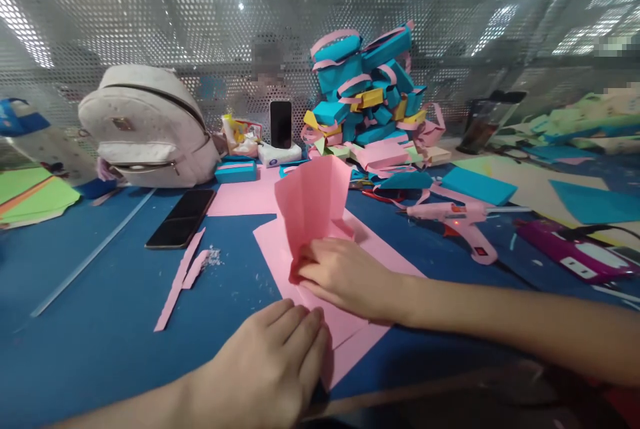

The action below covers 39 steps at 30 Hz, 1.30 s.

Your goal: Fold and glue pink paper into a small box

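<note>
A creased pink paper (317, 195) stands up in the middle of the table, its upper part folded upright and its lower part lying towards me. My right hand (345, 275) is closed on the crumpled base of the upright part, with the fingertips partly hidden in the fold. Nearer to me, my left hand (273, 355) has its fingers curled over the left near edge of the same paper; its thumb is hidden. Beneath lies a flat pink sheet (400, 259), which shows at the sides and in front.
To the right lie a pink glue gun (455, 215) and a purple power strip (575, 252). A heap of blue, pink and yellow paper boxes (370, 102) rises behind. At left are a phone (183, 219), pink paper strips (177, 289), a clear stick (95, 252) and a white backpack (150, 125).
</note>
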### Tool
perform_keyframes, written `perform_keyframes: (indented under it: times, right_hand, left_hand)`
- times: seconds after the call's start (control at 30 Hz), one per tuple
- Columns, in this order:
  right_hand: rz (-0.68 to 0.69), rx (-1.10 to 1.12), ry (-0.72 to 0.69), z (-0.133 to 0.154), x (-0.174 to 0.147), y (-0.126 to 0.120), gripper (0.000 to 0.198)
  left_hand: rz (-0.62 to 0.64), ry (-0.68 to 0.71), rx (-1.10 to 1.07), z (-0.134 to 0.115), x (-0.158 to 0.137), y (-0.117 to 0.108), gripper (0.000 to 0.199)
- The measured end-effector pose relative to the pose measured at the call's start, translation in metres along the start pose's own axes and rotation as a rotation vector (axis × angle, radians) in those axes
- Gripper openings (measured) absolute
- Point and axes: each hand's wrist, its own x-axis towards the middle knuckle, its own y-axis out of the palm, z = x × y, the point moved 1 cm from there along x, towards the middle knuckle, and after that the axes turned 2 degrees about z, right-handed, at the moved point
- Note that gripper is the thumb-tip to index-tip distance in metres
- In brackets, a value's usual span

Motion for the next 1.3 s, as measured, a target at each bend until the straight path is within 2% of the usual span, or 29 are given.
perform_keyframes:
  times: [0.1,0.23,0.47,0.67,0.83,0.93,0.97,1.1,1.2,1.3]
  right_hand:
    - [-0.007,0.088,0.013,-0.005,-0.003,-0.003,0.014]
    - [0.019,0.2,0.058,-0.01,-0.003,-0.003,0.016]
    - [0.093,0.162,0.108,-0.01,0.007,0.005,0.017]
    - [0.016,0.115,0.068,-0.01,0.012,0.005,0.014]
    - [0.086,0.206,0.107,-0.011,0.013,0.0,0.018]
    - [0.102,0.267,0.132,-0.012,0.014,0.0,0.031]
    - [0.09,0.269,0.132,-0.012,0.015,0.001,0.032]
    - [-0.035,0.307,0.138,-0.015,0.017,0.011,0.012]
    - [-0.112,0.397,0.176,-0.016,0.017,0.017,0.015]
    - [-0.131,0.449,0.218,-0.015,0.016,0.018,0.015]
  left_hand:
    - [-0.009,0.014,0.04,-0.002,0.008,0.008,0.025]
    - [0.081,0.021,0.108,-0.005,0.011,0.014,0.021]
    - [0.226,0.019,0.247,-0.009,0.007,0.01,0.025]
    - [0.119,-0.002,0.236,-0.002,0.003,0.012,0.03]
    - [0.12,-0.029,0.226,0.003,-0.004,0.018,0.028]
    - [0.116,-0.038,0.205,0.005,-0.007,0.019,0.03]
    - [0.116,-0.041,0.2,0.005,-0.007,0.018,0.031]
    - [0.138,-0.062,0.167,0.005,-0.007,0.015,0.035]
    - [0.179,-0.09,0.16,0.003,-0.008,0.015,0.035]
    - [0.221,-0.146,0.204,0.0,-0.01,0.017,0.037]
